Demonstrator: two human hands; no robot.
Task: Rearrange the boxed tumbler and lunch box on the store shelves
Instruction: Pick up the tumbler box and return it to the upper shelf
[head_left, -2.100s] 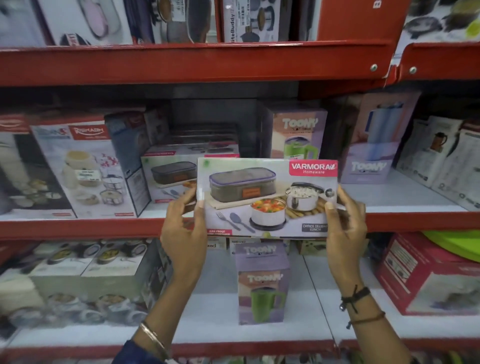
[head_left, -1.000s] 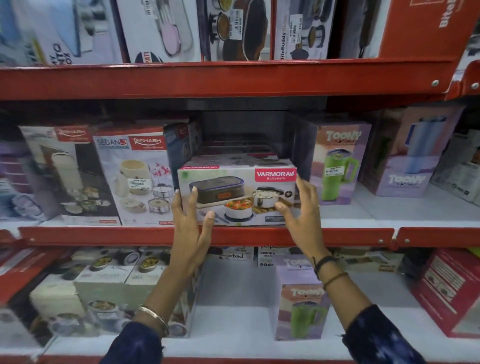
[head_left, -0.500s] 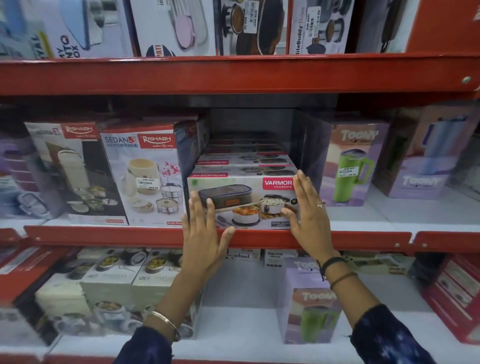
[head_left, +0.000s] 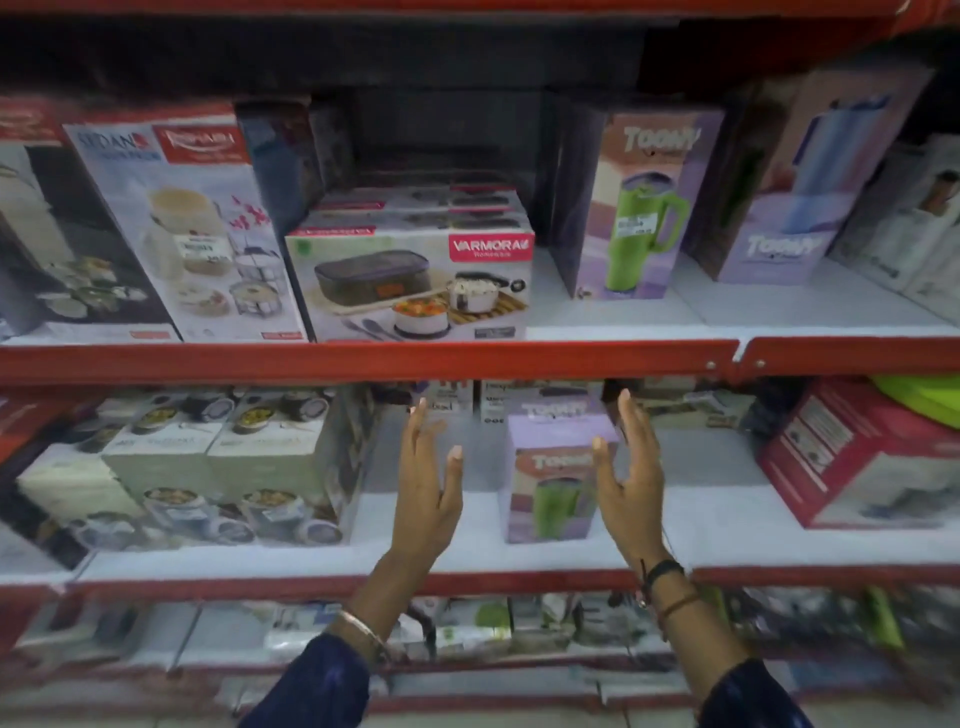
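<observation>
Now released: Varmora lunch box seated on middle shelf edge, left of Toony tumbler box. Left hand and right hand dropped below, spread wide, empty, flanking lower tumbler box. Likely next pick.

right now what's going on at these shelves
A person is tidying store shelves with bare hands. The Varmora lunch box carton sits at the front of the middle shelf, touched by neither hand. Both hands are open and empty on the level below: the left hand and right hand are on either side of a small purple Toony tumbler box, not gripping it yet.
</observation>
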